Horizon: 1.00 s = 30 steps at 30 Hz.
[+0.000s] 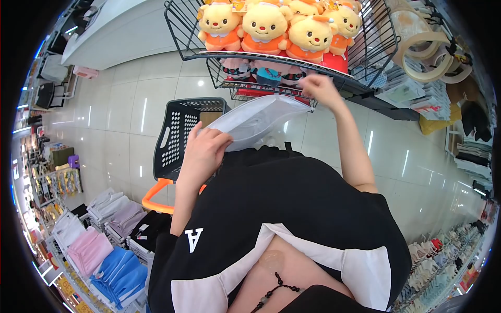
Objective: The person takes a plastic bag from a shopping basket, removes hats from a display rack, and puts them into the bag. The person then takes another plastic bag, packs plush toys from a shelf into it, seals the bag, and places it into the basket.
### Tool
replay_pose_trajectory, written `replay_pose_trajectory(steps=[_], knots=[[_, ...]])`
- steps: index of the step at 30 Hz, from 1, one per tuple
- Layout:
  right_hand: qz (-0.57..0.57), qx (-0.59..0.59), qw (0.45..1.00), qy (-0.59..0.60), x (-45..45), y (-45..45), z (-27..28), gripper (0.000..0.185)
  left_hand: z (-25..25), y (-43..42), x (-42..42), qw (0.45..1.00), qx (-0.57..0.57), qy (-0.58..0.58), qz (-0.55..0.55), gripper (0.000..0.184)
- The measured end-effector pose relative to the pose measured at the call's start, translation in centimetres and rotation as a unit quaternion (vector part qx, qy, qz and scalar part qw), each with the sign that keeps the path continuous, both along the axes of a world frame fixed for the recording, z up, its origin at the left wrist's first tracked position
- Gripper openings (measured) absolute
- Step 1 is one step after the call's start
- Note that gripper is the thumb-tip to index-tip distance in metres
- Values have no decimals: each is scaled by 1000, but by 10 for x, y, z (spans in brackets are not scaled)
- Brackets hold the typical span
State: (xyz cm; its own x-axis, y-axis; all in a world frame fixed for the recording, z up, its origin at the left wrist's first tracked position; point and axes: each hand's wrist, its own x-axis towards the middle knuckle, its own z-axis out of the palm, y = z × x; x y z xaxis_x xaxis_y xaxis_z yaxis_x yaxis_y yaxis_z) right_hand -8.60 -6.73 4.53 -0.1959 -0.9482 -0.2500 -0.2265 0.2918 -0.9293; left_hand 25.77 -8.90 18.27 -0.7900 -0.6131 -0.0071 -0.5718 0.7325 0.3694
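Observation:
A white, partly see-through plastic bag [261, 119] is stretched out in front of my body. My left hand [206, 148] is closed on its left end, thumb and fingers gripping the edge. Above the bag's right corner is my right hand [321, 89], its fingers curled together in a pinch. Whether anything is between those fingers, or whether they touch the bag, is too small to tell. Just behind the bag, a dark grey shopping basket [169, 141] with an orange handle [156, 195] stands on the floor, with something brown inside.
A black wire rack [386, 52] ahead holds several yellow plush toys [263, 26] in orange clothes, with more dolls [269, 73] on the tier below. Folded clothes [91, 250] are stacked at lower left. Packaged goods [417, 96] hang at right. A white counter [115, 31] runs along upper left.

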Motion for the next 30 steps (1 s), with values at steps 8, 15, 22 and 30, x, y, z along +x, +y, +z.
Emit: replay_pose_trajectory(steps=[8, 15, 22, 30], knots=[[-260, 12, 938, 228, -113, -57, -58, 26, 2, -5, 6, 998, -27, 19, 47, 8], [-326, 71, 942, 20, -133, -102, -93, 38, 13, -4, 0, 997, -17, 22, 66, 11], [-247, 82, 965, 25, -144, -126, -135, 41, 30, -11, -2, 997, -19, -8, 74, 10], [-150, 129, 963, 184, -144, -116, -118, 40, 30, -23, -14, 998, -19, -7, 54, 10]])
